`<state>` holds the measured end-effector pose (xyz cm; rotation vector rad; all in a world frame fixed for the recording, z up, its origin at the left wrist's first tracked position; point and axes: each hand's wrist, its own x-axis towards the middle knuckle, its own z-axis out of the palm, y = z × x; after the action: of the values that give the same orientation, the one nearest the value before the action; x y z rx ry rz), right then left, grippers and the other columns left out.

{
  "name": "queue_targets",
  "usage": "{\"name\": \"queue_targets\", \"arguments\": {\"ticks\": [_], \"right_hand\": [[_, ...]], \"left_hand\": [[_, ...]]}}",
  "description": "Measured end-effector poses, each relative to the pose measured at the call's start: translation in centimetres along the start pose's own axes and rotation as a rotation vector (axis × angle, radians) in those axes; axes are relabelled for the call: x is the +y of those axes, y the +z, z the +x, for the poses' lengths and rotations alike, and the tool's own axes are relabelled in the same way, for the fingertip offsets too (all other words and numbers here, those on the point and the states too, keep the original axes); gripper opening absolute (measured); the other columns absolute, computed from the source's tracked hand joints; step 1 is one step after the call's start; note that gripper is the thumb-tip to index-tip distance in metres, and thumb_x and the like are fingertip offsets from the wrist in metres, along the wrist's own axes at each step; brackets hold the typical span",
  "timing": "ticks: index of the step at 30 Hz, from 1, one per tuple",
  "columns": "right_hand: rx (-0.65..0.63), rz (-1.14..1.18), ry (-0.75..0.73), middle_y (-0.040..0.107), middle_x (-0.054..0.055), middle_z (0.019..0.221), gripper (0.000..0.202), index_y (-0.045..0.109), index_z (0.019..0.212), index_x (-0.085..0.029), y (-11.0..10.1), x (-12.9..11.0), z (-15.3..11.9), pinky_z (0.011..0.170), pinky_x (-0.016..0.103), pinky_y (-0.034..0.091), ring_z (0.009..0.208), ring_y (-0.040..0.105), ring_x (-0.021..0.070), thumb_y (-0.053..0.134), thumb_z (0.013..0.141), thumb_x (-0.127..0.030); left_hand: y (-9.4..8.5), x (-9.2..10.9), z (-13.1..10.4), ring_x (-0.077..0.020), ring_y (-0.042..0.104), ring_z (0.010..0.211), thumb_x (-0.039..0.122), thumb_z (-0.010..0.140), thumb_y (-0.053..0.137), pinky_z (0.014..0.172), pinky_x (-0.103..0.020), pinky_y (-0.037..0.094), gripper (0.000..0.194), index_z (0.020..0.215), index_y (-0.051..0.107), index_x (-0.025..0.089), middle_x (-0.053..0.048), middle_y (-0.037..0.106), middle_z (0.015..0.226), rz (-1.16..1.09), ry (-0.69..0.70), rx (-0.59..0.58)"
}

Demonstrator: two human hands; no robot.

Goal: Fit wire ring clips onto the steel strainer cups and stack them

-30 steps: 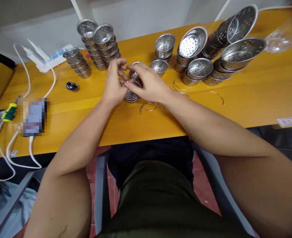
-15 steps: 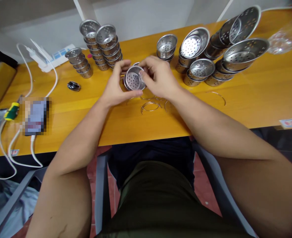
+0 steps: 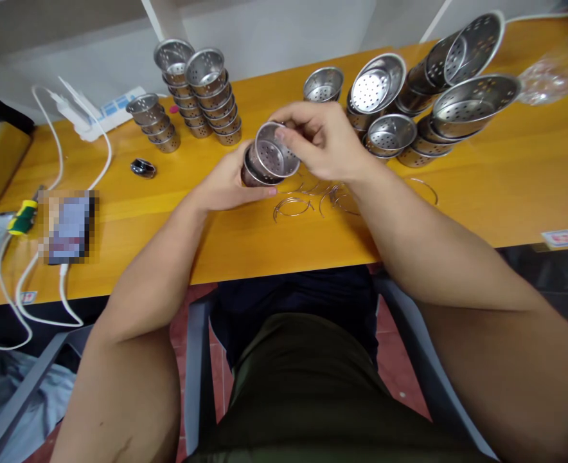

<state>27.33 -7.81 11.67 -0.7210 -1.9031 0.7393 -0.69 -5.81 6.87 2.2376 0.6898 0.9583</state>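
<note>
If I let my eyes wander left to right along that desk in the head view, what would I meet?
Green-and-yellow handle → pixelated device → small shiny black object → left hand → tilted perforated metal cup → right hand → crinkled clear plastic.

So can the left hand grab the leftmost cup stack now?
Probably not: the left hand is wrapped around the lower cup. Freed, it might: nothing seems to block the leftmost cup stack.

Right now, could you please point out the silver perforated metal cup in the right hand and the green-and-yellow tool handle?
Held silver perforated metal cup [image 3: 271, 156], head view: inner bottom.
Green-and-yellow tool handle [image 3: 22, 218], head view: green middle.
</note>
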Motion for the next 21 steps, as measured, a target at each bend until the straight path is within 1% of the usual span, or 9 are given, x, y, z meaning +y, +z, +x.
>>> {"name": "queue_targets", "arguments": {"ticks": [3,6,8,11,12,14,17,19,21], "right_hand": [[0.182,0.005,0.004,0.088,0.008,0.11,0.074,0.085,0.122,-0.041,-0.8,0.8,0.2,0.09,0.063,0.064,0.092,0.07,0.0362,0.075,0.102,-0.111],[0.339,-0.017,0.037,0.076,0.004,0.089,0.075,0.078,0.12,-0.045,-1.2,2.3,0.4,0.075,0.058,0.057,0.081,0.062,0.0354,0.076,0.096,-0.116],[0.351,-0.015,0.055,0.065,0.0,0.077,0.074,0.075,0.12,-0.045,-1.2,3.2,0.5,0.071,0.054,0.05,0.075,0.056,0.0328,0.081,0.094,-0.114],[0.351,0.013,0.062,0.055,-0.003,0.071,0.073,0.074,0.118,-0.041,-0.9,3.7,0.6,0.071,0.049,0.04,0.07,0.049,0.0273,0.089,0.094,-0.109],[0.343,0.021,0.063,0.054,-0.004,0.07,0.073,0.073,0.117,-0.041,-0.8,3.8,0.6,0.071,0.048,0.039,0.07,0.048,0.0262,0.09,0.094,-0.107],[0.335,0.036,0.07,0.055,-0.005,0.068,0.072,0.071,0.114,-0.04,-0.4,4.0,0.6,0.072,0.048,0.035,0.069,0.045,0.0249,0.093,0.094,-0.105],[0.341,0.06,0.099,0.053,-0.007,0.062,0.072,0.068,0.108,-0.04,-0.1,4.6,0.7,0.072,0.047,0.034,0.066,0.042,0.0244,0.098,0.087,-0.102],[0.351,0.076,0.123,0.052,-0.007,0.059,0.073,0.067,0.106,-0.041,0.0,5.0,0.7,0.072,0.048,0.037,0.065,0.043,0.025,0.101,0.081,-0.101],[0.359,0.083,0.139,0.052,-0.007,0.058,0.074,0.068,0.108,-0.04,0.3,5.1,0.7,0.073,0.049,0.042,0.067,0.047,0.0257,0.103,0.079,-0.099]], "left_hand": [[-1.6,-1.0,-0.3,-0.0497,0.084,0.152,0.106,0.069,0.113,0.138,-0.074,0.069,0.117,0.154,0.075,0.035,-0.014,0.084,0.155,0.068,-0.071,0.106],[-4.5,-4.0,-0.7,-0.0528,0.077,0.158,0.092,0.06,0.126,0.144,-0.079,0.061,0.111,0.142,0.078,0.036,-0.015,0.081,0.157,0.212,-0.1,0.262],[-6.4,-6.8,-1.0,-0.0509,0.077,0.153,0.086,0.058,0.129,0.141,-0.081,0.061,0.109,0.139,0.075,0.036,-0.013,0.082,0.154,0.241,-0.155,0.305],[-8.0,-10.6,-1.6,-0.0346,0.08,0.136,0.078,0.075,0.123,0.131,-0.075,0.066,0.097,0.138,0.065,0.032,-0.003,0.086,0.137,0.206,-0.27,0.325],[-8.3,-11.6,-1.7,-0.0355,0.082,0.131,0.071,0.076,0.123,0.128,-0.074,0.066,0.091,0.133,0.063,0.032,-0.004,0.086,0.13,0.19,-0.282,0.335],[-8.4,-12.8,-2.0,-0.0404,0.084,0.123,0.057,0.07,0.123,0.126,-0.074,0.065,0.087,0.127,0.062,0.032,-0.004,0.084,0.118,0.18,-0.291,0.345],[-8.3,-12.3,-2.2,-0.0432,0.08,0.121,0.048,0.063,0.122,0.13,-0.078,0.061,0.087,0.125,0.063,0.033,-0.005,0.083,0.115,0.221,-0.334,0.347],[-8.1,-10.2,-2.0,-0.0404,0.075,0.131,0.053,0.072,0.12,0.137,-0.079,0.057,0.081,0.128,0.065,0.033,-0.005,0.083,0.127,0.267,-0.336,0.376],[-7.7,-7.0,-1.6,-0.0376,0.069,0.146,0.061,0.087,0.114,0.147,-0.078,0.05,0.072,0.136,0.067,0.034,-0.004,0.083,0.143,0.307,-0.263,0.415]]}}
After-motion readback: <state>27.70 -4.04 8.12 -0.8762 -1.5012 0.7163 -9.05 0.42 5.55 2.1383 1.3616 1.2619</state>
